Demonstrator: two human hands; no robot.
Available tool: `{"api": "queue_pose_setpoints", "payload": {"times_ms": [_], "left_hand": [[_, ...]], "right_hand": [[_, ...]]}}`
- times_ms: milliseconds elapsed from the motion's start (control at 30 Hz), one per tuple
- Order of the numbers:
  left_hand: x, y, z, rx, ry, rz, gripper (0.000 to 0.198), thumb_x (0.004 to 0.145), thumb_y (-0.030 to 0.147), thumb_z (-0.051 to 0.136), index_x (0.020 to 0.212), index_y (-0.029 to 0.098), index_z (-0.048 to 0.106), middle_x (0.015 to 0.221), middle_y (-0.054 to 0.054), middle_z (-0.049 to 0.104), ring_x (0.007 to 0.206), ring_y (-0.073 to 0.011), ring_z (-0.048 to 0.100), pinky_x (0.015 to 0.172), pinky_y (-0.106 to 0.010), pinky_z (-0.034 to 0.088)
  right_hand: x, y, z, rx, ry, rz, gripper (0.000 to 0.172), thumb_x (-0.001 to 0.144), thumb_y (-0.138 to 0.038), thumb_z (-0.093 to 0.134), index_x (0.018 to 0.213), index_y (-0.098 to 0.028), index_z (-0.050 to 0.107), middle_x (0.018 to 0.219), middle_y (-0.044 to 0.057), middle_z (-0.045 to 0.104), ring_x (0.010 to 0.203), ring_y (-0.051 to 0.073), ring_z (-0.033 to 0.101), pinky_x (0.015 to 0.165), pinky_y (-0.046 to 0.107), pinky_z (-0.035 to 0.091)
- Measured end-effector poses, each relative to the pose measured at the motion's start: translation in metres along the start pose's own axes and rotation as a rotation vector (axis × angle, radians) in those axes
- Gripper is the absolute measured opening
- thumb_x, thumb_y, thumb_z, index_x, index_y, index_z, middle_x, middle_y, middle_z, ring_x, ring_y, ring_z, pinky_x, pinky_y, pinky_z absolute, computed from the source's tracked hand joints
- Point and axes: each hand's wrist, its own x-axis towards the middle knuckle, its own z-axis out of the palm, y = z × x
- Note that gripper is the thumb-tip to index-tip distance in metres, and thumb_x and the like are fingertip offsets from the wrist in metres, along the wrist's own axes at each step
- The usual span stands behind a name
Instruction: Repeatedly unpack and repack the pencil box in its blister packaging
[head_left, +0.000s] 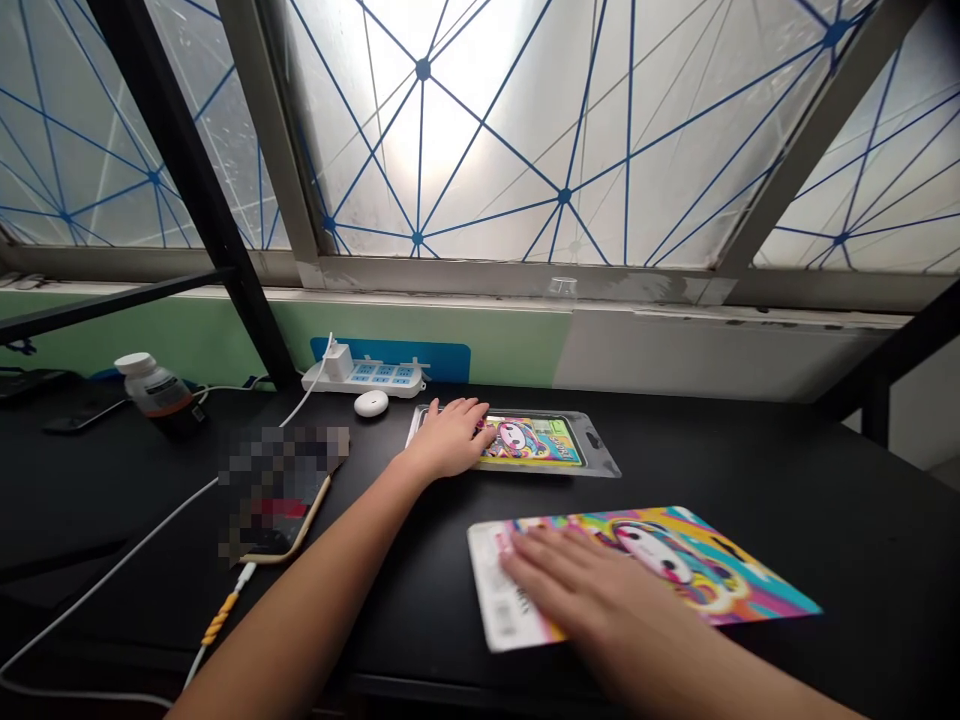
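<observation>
In the head view, the left hand (450, 437) rests with fingers spread on a clear package (532, 440) on the desk (712, 460), the right hand (592, 585) lies flat-fingered across a colourful card (697, 570) nearer the front, both items probably light and slippery, the card bendable, best taken by their edges.

On the black desk (712, 450), the left hand (450, 438) rests over one end of a clear case (600, 461); the right hand (592, 590), fingers straight, covers part of a bright card (720, 565). Off left sit a phone (296, 525), a power strip (386, 380) and a bottle (159, 388).
</observation>
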Motion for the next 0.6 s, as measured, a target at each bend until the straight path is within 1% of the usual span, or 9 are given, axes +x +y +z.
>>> {"api": "queue_pose_setpoints", "payload": {"times_ms": [33,100,167,233,300,367,467,533,600], "left_hand": [[0.000,0.002,0.001,0.007,0.005,-0.004,0.060,0.101,0.053,0.028,0.150,0.019,0.040,0.160,-0.011,0.037,0.148,-0.0297,0.029,0.119,-0.062,0.014],[0.000,0.004,0.003,0.021,0.009,-0.007,0.061,0.101,0.053,0.028,0.150,0.019,0.040,0.160,-0.012,0.036,0.149,-0.0305,0.028,0.119,-0.063,0.014],[0.000,0.004,0.003,0.033,0.010,-0.002,0.060,0.101,0.052,0.028,0.150,0.019,0.040,0.160,-0.011,0.036,0.149,-0.0302,0.028,0.119,-0.062,0.014],[0.000,0.004,0.004,0.044,0.010,0.006,0.058,0.102,0.052,0.028,0.150,0.021,0.040,0.160,-0.010,0.036,0.149,-0.0293,0.027,0.119,-0.061,0.014],[0.000,0.002,0.003,0.049,0.014,0.020,0.059,0.102,0.053,0.027,0.150,0.022,0.039,0.161,-0.010,0.035,0.150,-0.0286,0.026,0.120,-0.060,0.015],[0.000,0.000,0.003,0.047,0.019,0.034,0.059,0.102,0.053,0.026,0.150,0.021,0.039,0.161,-0.010,0.033,0.150,-0.0290,0.024,0.120,-0.060,0.014],[-0.001,0.000,0.001,0.026,0.032,0.045,0.056,0.102,0.050,0.029,0.149,0.021,0.040,0.162,-0.011,0.032,0.151,-0.0293,0.023,0.120,-0.060,0.016],[-0.003,0.002,0.000,0.016,0.079,0.046,0.049,0.102,0.045,0.032,0.143,0.023,0.046,0.159,-0.010,0.038,0.149,-0.0284,0.028,0.119,-0.058,0.019],[-0.004,0.004,-0.001,0.024,0.155,0.053,0.041,0.101,0.043,0.036,0.132,0.025,0.055,0.150,-0.009,0.049,0.140,-0.0281,0.039,0.118,-0.058,0.022]], "right_hand": [[0.017,-0.011,0.007,0.057,-0.067,-0.006,0.057,0.096,-0.024,0.050,0.152,-0.017,0.040,0.151,0.017,0.046,0.137,0.036,0.047,0.108,0.052,0.047],[0.049,-0.018,0.018,0.176,-0.119,0.004,0.071,0.097,-0.052,0.051,0.153,-0.011,0.037,0.157,0.021,0.034,0.146,0.039,0.030,0.115,0.054,0.036],[0.075,-0.013,0.024,0.267,-0.128,0.016,0.079,0.097,-0.061,0.044,0.155,-0.010,0.032,0.161,0.021,0.025,0.150,0.036,0.019,0.121,0.053,0.025],[0.090,-0.004,0.028,0.316,-0.115,0.032,0.079,0.097,-0.063,0.040,0.155,-0.011,0.031,0.163,0.019,0.023,0.151,0.034,0.018,0.123,0.052,0.019],[0.095,0.002,0.029,0.335,-0.074,0.038,0.076,0.097,-0.063,0.043,0.154,-0.013,0.036,0.162,0.018,0.028,0.150,0.034,0.024,0.122,0.051,0.022],[0.092,0.006,0.026,0.341,-0.006,0.016,0.062,0.098,-0.055,0.046,0.146,-0.016,0.048,0.154,0.015,0.045,0.142,0.032,0.040,0.117,0.048,0.032],[0.085,0.020,0.011,0.295,0.142,0.003,0.034,0.102,-0.034,0.041,0.111,-0.018,0.069,0.109,0.011,0.073,0.102,0.024,0.066,0.091,0.037,0.051],[0.081,0.041,-0.004,0.180,0.231,0.092,0.039,0.103,-0.029,0.035,0.091,-0.019,0.070,0.085,0.009,0.071,0.080,0.021,0.065,0.075,0.034,0.051],[0.077,0.072,-0.016,0.043,0.235,0.250,0.039,0.103,-0.033,0.036,0.090,-0.019,0.070,0.084,0.010,0.068,0.081,0.023,0.064,0.073,0.034,0.049]]}}
